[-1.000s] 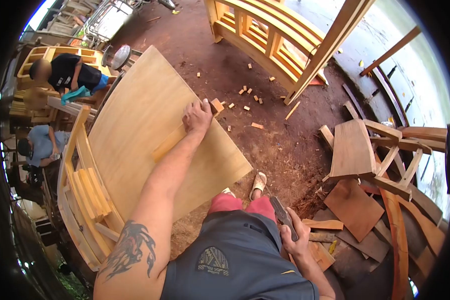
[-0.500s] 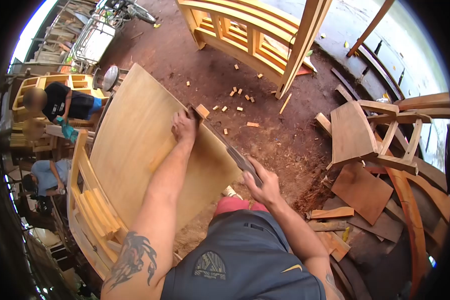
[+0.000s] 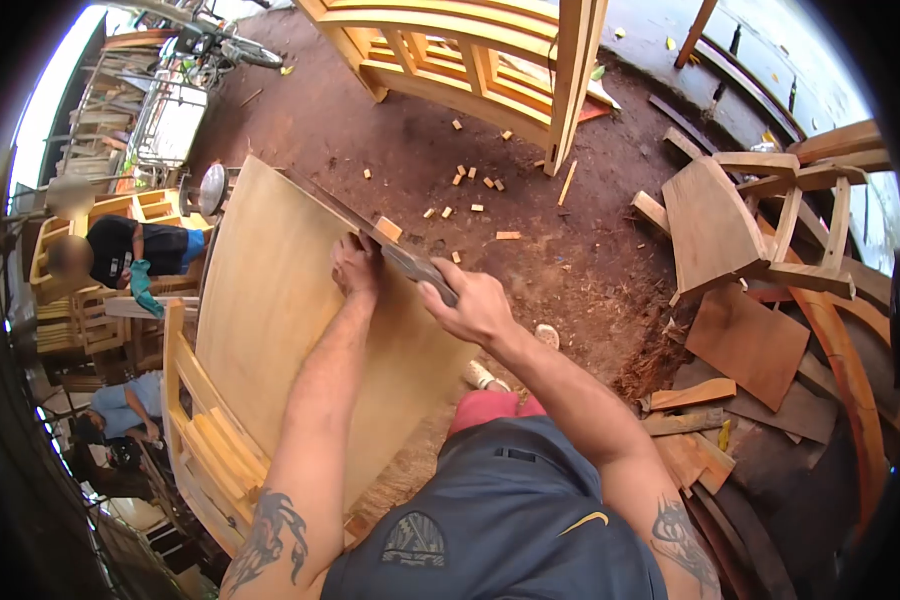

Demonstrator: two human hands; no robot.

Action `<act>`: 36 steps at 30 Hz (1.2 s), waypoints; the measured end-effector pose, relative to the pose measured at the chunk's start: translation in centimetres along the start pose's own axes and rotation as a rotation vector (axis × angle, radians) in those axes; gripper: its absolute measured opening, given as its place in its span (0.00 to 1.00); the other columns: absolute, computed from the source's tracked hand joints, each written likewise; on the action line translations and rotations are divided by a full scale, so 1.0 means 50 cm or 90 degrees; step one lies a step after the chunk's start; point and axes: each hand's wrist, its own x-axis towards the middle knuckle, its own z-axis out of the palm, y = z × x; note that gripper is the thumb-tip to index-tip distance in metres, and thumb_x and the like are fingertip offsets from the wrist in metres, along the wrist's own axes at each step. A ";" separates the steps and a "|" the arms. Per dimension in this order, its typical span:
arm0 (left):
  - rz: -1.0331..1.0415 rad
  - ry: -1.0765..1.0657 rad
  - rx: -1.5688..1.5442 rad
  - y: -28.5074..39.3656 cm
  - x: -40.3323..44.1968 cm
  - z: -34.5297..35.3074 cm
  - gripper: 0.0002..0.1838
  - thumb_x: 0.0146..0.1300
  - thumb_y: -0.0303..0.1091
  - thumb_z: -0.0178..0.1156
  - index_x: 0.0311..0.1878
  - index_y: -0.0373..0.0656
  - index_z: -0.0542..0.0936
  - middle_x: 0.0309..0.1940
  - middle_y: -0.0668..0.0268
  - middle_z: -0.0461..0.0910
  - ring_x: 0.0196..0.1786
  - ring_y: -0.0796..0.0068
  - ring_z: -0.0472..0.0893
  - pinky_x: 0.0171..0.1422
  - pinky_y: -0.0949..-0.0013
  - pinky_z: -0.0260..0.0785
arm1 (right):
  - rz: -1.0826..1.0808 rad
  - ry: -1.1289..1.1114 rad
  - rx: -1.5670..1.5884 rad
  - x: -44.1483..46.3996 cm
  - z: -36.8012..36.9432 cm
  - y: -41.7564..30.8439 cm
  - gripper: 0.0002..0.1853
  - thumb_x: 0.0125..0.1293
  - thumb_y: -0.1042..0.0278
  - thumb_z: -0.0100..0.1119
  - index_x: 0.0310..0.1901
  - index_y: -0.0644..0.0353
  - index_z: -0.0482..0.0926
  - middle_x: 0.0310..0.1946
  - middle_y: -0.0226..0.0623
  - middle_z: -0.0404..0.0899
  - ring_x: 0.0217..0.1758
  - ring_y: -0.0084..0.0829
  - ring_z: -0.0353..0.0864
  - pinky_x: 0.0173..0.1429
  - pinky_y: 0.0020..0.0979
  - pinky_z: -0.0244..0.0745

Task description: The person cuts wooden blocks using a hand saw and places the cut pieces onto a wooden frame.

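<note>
My right hand (image 3: 473,306) is wrapped round the dark handle of a handsaw (image 3: 410,266). The saw's narrow blade runs up and left along the edge of a broad, pale wooden panel (image 3: 260,270). At that edge my left hand (image 3: 355,264) has its fingers closed and pressed down beside the blade. A short light wood strip (image 3: 388,230) sticks out on the far side of the saw, in line with my left fingers. The part of the strip under my left hand is hidden.
Several small cut wood blocks (image 3: 458,176) lie on the dirt floor. A slatted wooden frame (image 3: 460,85) stands ahead. On the right are an overturned wooden chair (image 3: 715,225) and scrap boards (image 3: 750,345). Two people (image 3: 145,245) work at the left near furniture frames (image 3: 215,430).
My right hand has pushed the saw forward, up and left, so more blade shows beyond the strip. My left hand stays at the panel's edge. The camera view has shifted slightly.
</note>
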 end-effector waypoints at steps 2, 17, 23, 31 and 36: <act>-0.018 -0.002 0.012 -0.006 0.008 0.010 0.24 0.78 0.56 0.52 0.39 0.43 0.82 0.43 0.51 0.84 0.53 0.44 0.82 0.57 0.42 0.74 | 0.001 0.026 0.030 -0.001 0.024 0.005 0.31 0.72 0.44 0.62 0.66 0.61 0.79 0.37 0.56 0.89 0.38 0.57 0.91 0.49 0.50 0.86; -0.013 -0.005 0.014 0.014 -0.002 -0.014 0.24 0.79 0.56 0.52 0.43 0.42 0.82 0.44 0.51 0.83 0.54 0.43 0.81 0.56 0.40 0.74 | -0.039 0.042 0.024 -0.291 -0.140 0.068 0.30 0.66 0.60 0.71 0.69 0.60 0.78 0.37 0.50 0.90 0.35 0.50 0.92 0.40 0.44 0.86; 0.040 -0.062 0.013 0.040 -0.020 -0.044 0.25 0.79 0.58 0.51 0.44 0.43 0.82 0.47 0.52 0.83 0.55 0.43 0.81 0.58 0.41 0.74 | 0.008 0.043 0.033 -0.027 -0.001 0.020 0.29 0.72 0.45 0.63 0.64 0.58 0.80 0.34 0.55 0.89 0.38 0.58 0.90 0.48 0.52 0.85; -0.067 -0.033 0.024 0.041 -0.001 -0.028 0.26 0.78 0.57 0.51 0.43 0.42 0.83 0.46 0.50 0.85 0.55 0.42 0.82 0.58 0.39 0.74 | 0.004 0.048 0.052 -0.384 -0.191 0.065 0.31 0.66 0.62 0.70 0.69 0.64 0.78 0.40 0.54 0.90 0.38 0.51 0.93 0.43 0.44 0.87; -0.033 -0.001 0.014 0.030 -0.005 -0.019 0.25 0.79 0.56 0.52 0.41 0.41 0.83 0.44 0.49 0.84 0.53 0.43 0.82 0.58 0.40 0.74 | -0.039 0.062 0.040 -0.428 -0.235 0.037 0.31 0.65 0.64 0.70 0.68 0.66 0.78 0.39 0.52 0.90 0.36 0.50 0.92 0.42 0.44 0.87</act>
